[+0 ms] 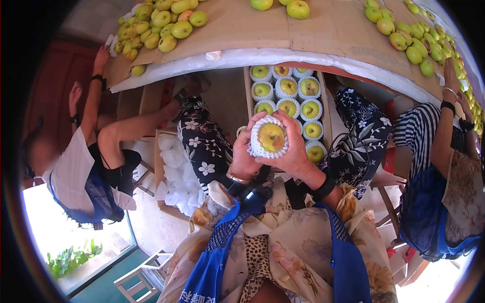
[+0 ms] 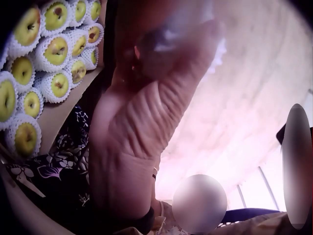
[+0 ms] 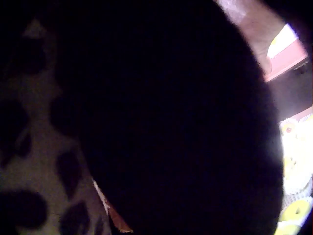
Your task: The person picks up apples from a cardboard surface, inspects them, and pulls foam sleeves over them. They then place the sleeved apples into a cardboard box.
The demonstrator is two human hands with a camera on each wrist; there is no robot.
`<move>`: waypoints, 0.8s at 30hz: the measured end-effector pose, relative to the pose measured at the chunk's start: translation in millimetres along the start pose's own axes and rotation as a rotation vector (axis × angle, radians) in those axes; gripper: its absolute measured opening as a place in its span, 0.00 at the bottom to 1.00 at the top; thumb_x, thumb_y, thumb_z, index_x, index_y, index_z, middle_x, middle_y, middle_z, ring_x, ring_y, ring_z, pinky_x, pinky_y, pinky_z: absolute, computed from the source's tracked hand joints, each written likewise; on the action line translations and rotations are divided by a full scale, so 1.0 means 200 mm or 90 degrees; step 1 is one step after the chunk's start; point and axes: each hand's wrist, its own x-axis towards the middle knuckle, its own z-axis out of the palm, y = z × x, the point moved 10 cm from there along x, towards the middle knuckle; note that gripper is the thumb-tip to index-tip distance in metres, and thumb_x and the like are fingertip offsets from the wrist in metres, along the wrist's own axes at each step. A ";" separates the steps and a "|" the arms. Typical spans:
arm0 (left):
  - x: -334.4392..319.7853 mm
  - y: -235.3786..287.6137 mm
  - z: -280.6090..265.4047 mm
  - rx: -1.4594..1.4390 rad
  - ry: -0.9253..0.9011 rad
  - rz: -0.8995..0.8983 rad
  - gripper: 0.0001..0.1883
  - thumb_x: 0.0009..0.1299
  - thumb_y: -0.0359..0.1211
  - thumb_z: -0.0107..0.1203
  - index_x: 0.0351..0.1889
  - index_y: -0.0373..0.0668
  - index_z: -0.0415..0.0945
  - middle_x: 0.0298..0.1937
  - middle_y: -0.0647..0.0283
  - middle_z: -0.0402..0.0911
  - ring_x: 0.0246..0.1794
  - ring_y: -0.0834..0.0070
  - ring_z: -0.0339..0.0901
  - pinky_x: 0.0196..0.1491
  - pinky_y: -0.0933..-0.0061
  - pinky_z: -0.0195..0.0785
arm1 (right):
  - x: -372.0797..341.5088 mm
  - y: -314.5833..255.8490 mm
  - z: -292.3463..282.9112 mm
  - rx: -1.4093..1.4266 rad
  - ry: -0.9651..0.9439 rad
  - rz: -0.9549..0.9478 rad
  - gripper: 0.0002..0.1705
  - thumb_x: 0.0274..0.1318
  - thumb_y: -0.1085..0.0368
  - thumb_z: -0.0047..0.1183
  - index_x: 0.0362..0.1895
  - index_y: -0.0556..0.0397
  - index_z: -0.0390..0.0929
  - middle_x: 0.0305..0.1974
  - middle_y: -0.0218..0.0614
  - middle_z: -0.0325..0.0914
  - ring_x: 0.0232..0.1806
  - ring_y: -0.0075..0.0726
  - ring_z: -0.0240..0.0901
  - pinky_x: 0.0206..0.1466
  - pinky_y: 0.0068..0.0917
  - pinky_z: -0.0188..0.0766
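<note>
In the head view a yellow-green apple (image 1: 271, 137) with a brownish patch sits in a white foam net (image 1: 256, 146), held between both hands over the near end of a box. The left hand (image 1: 244, 157) grips its left side, and the right hand (image 1: 294, 151) curls round its right side. Below and beyond them, a cardboard box (image 1: 327, 108) holds rows of netted apples (image 1: 288, 87). The left wrist view shows the left hand (image 2: 142, 117) from the palm side, its fingertips blurred. Most of the right wrist view is dark, with part of the right hand (image 3: 257, 32) at upper right.
A cardboard-covered table (image 1: 227, 35) spans the far side, with loose apple piles (image 1: 161, 20) at left and right. White foam nets (image 1: 177, 174) fill a box left of the person's legs. One person (image 1: 76, 161) sits at left, another (image 1: 439, 166) at right.
</note>
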 end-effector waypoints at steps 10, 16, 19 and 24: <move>-0.04 -0.04 -0.05 0.149 0.123 -0.190 0.22 0.73 0.43 0.36 0.57 0.38 0.62 0.55 0.58 0.70 0.54 0.67 0.69 0.58 0.64 0.63 | 0.02 -0.01 0.00 -0.109 -0.152 -0.059 0.57 0.18 0.49 0.72 0.58 0.54 0.58 0.55 0.49 0.63 0.62 0.51 0.55 0.64 0.48 0.40; -0.03 -0.05 -0.15 0.164 0.219 -0.080 0.22 0.70 0.45 0.40 0.54 0.38 0.65 0.52 0.58 0.72 0.53 0.66 0.70 0.57 0.63 0.63 | -0.01 0.06 -0.06 0.155 -0.031 -0.021 0.53 0.28 0.52 0.70 0.60 0.56 0.56 0.56 0.45 0.63 0.62 0.42 0.55 0.60 0.37 0.53; -0.02 0.04 -0.09 0.168 0.196 -0.011 0.21 0.69 0.44 0.42 0.52 0.39 0.66 0.51 0.58 0.73 0.52 0.68 0.71 0.56 0.64 0.63 | -0.05 0.23 -0.07 0.295 0.044 0.129 0.37 0.40 0.58 0.64 0.55 0.55 0.62 0.52 0.41 0.67 0.56 0.33 0.62 0.52 0.30 0.62; -0.03 0.00 -0.17 0.218 0.224 -0.009 0.20 0.69 0.45 0.43 0.50 0.40 0.67 0.48 0.60 0.74 0.49 0.70 0.72 0.54 0.67 0.64 | -0.01 0.15 -0.10 0.147 0.045 0.101 0.13 0.47 0.67 0.56 0.38 0.56 0.72 0.36 0.36 0.74 0.39 0.30 0.70 0.40 0.26 0.65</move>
